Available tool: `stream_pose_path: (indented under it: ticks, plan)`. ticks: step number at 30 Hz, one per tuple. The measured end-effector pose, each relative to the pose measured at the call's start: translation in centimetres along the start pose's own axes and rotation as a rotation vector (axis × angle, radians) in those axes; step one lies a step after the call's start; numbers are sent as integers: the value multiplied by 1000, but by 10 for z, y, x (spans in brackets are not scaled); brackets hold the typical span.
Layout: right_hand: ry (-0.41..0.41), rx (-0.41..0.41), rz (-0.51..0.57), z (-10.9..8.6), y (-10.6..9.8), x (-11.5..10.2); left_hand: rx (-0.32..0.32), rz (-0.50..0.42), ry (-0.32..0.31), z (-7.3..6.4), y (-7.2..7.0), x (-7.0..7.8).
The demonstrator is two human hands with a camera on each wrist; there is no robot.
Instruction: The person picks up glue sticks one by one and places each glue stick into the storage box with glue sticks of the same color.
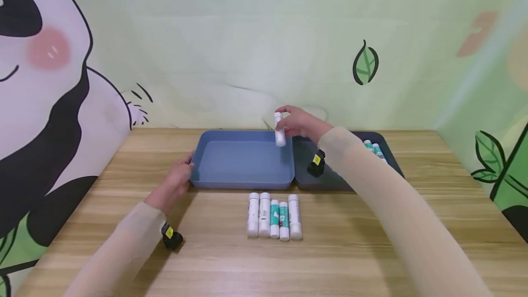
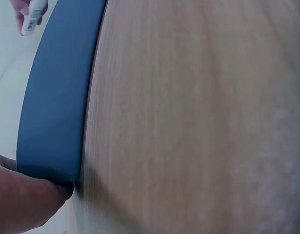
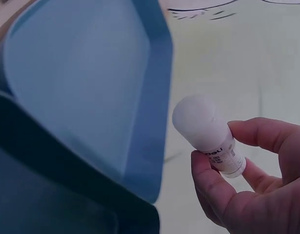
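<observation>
Partway along, by all appearances: a few teal-banded tubes (image 1: 377, 150) already in the dark tray (image 1: 331, 179), with part of the load perhaps hidden behind the right sleeve (image 1: 367, 175) and impossible to count. Apparently still outstanding: the white tube (image 1: 280, 136) aloft in the right hand (image 1: 303, 123), not yet set down, plus five more lying side by side on the counter (image 1: 206, 251) in front of the trays, three bigger white tubes (image 1: 264, 214) and two small teal tubes (image 1: 283, 221).

Pinched between right thumb and fingers, nearly upright, at the far right corner of the blue tray (image 1: 243, 164) and close to the join with the dark one; marked "Deli" in the right wrist view. Directly over the blue tray or just behind the rim: impossible to tell. At the opposite end, well apart from the raised tube: the left hand (image 1: 177, 178), thumb and fingers curled on the tray's left end, with the row of five untouched.
</observation>
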State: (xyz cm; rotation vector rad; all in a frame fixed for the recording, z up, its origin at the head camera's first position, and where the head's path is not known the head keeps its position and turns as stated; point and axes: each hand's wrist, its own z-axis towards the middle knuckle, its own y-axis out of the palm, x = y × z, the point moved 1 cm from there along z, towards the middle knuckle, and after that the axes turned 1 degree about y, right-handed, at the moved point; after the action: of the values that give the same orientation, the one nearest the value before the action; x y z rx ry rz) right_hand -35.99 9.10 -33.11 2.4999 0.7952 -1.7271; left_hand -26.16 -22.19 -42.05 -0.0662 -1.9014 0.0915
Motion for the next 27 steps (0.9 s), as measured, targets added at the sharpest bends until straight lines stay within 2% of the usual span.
stream_pose_path:
  ticks: [8,17,21,24,27]
  plan:
    - [43,-41,-136,12,12,17,-6,-3,8,-1,-2,-4]
    - [106,-48,-200,21,16,24,-5,10,13,-1,-2,-3]
    - [82,-48,-214,84,13,60,-12,19,24,0,-3,-5]
    - [73,-33,-247,103,13,71,-14,20,26,0,-3,-5]
    - [104,-19,-280,63,22,49,-18,24,24,0,-3,-4]
